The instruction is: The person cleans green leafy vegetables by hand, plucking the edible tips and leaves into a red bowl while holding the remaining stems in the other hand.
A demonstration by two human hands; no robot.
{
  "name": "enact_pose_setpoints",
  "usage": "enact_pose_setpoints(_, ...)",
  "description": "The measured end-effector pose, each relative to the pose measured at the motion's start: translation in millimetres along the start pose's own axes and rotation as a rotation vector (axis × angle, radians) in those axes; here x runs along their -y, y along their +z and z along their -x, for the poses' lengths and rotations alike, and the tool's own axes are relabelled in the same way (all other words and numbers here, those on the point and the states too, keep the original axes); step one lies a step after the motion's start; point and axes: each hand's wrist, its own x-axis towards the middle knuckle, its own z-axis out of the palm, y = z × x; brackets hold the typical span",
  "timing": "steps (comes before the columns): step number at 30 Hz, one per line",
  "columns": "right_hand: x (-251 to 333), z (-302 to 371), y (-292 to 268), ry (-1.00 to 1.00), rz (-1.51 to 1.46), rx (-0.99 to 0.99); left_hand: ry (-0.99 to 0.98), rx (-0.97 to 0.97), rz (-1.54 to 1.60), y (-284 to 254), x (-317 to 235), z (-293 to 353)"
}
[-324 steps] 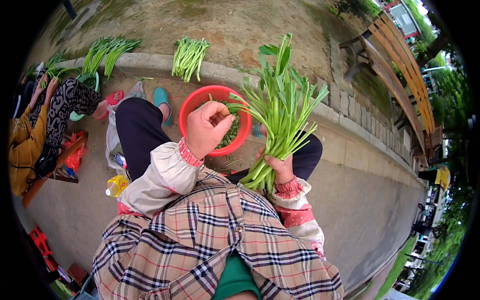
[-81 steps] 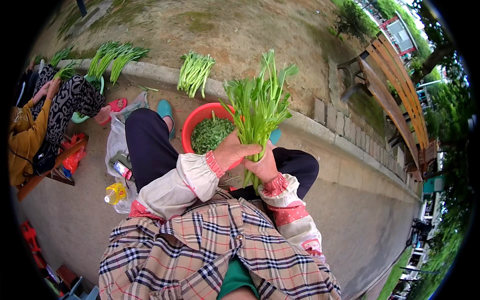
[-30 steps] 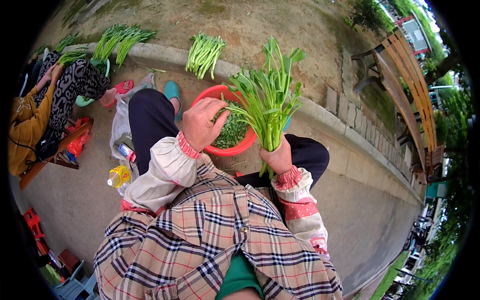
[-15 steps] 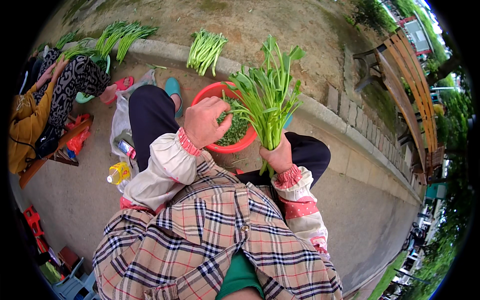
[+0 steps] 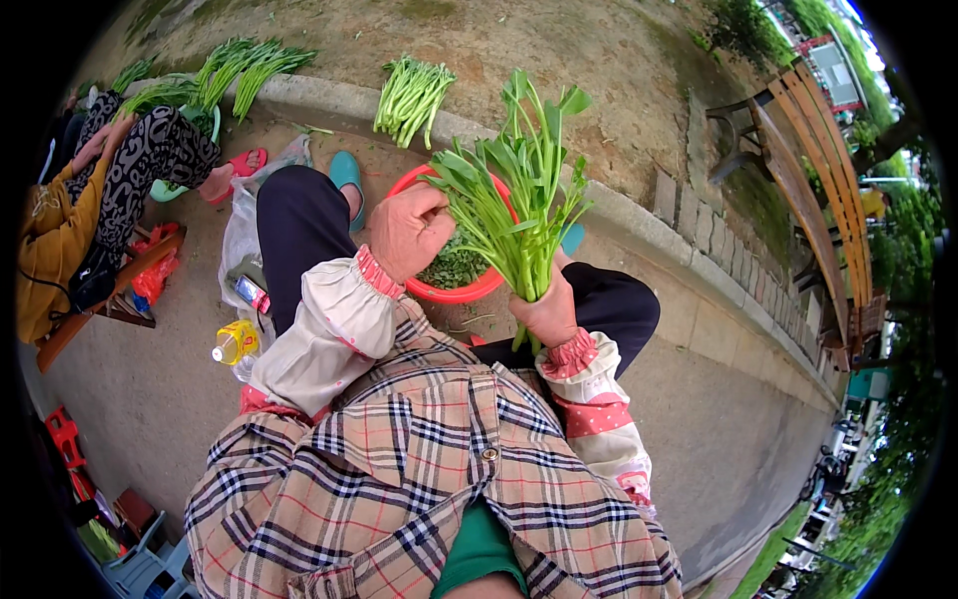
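My right hand is wrapped around the lower stems of a bunch of leafy greens, which stands upright with its leaves fanned out at the top. My left hand is closed at the bunch's left side, fingertips pinched at the edge of a leaf; the curled fingers partly hide what they grip. Below both hands, between my knees, a round red basin holds a heap of loose torn green leaves. The bunch covers the basin's right part.
A pile of leafless green stems lies on the concrete curb ahead. More long greens lie farther left, near a seated person. A yellow-labelled bottle and a phone are beside my left leg. A wooden bench stands right.
My right hand and the bunch have shifted slightly left and toward me. My left hand has turned a little, its fingers still at the leaves.
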Motion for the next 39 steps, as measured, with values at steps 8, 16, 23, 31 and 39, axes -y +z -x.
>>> enact_pose_setpoints(8,-6.7,5.3,-4.3,0.019,-0.13,0.056,-0.426,-0.053,0.524,16.8,38.1,2.8)
enact_pose_setpoints(16,-9.5,8.6,-10.8,0.011,-0.049,0.086,-0.206,0.125,0.024,28.3,32.2,12.2)
enact_pose_setpoints(23,-11.7,9.3,-10.0,0.002,-0.069,0.094,-0.185,0.069,0.538,14.1,11.9,13.4)
enact_pose_setpoints(31,-9.9,9.8,-9.0,0.005,-0.06,0.088,-0.233,0.226,0.801,4.1,-13.8,4.4)
enact_pose_setpoints(39,-10.1,8.7,-9.1,-0.001,-0.04,0.105,-0.21,0.311,0.729,-0.6,-13.4,0.8)
